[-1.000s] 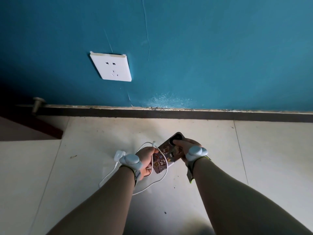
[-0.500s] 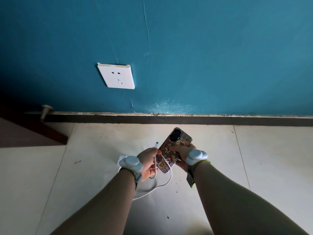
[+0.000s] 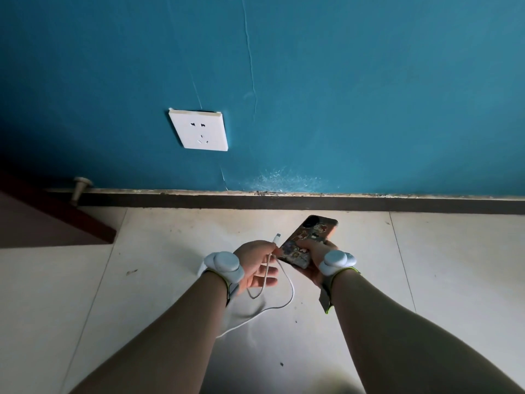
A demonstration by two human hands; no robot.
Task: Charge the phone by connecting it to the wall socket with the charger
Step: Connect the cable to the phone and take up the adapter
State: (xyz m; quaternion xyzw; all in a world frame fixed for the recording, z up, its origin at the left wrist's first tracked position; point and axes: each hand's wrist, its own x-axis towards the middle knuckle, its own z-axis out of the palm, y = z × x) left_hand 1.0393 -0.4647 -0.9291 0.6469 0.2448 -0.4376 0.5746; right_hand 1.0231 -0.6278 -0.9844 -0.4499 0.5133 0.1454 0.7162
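While the right hand grips the phone back up, its near end turned toward the plug, the left hand pinches the cable just behind its plug, ready for joining; the socket waits far left.

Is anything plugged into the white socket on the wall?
No, the wall socket shows bare holes, and the cable end is pinched in the left hand beside the phone.
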